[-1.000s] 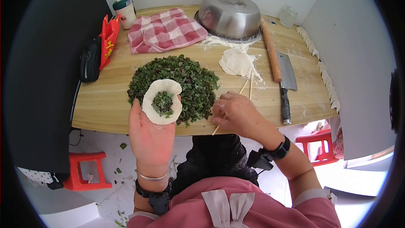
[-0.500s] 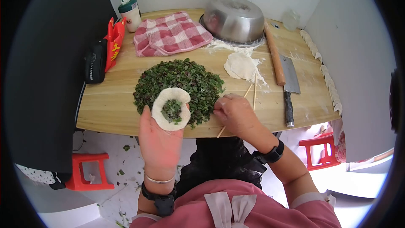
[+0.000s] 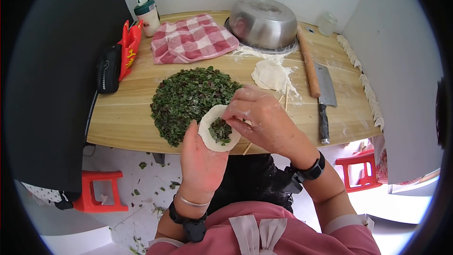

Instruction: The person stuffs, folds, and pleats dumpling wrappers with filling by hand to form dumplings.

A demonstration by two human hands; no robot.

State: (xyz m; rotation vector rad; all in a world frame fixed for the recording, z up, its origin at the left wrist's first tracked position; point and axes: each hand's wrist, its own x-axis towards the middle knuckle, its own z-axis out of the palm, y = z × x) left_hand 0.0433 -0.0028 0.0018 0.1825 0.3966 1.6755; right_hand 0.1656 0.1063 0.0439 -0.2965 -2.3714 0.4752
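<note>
A round dumpling wrapper (image 3: 206, 135) with chopped green filling (image 3: 219, 131) in its middle rests on the palm and fingers of my left hand (image 3: 200, 167), the thumb up at its left edge. From the right, my right hand (image 3: 259, 118) has its fingers drawn together at the wrapper's right rim, the tips over the filling; they hide that part of the rim. Just behind both hands lies a big heap of chopped greens (image 3: 184, 99) on the table. Chopsticks (image 3: 247, 148) lie partly under my right hand.
Stacked flat wrappers (image 3: 269, 74) sit in flour. To the right are a rolling pin (image 3: 309, 63), a cleaver (image 3: 325, 87) and a row of dumplings (image 3: 370, 97). An upturned metal basin (image 3: 264, 23), a checked cloth (image 3: 193, 40) and a bottle (image 3: 148, 16) stand along the back.
My left hand has moved right with the wrapper, away from over the heap. My right hand has come up from the table's front edge to the wrapper's right rim.
</note>
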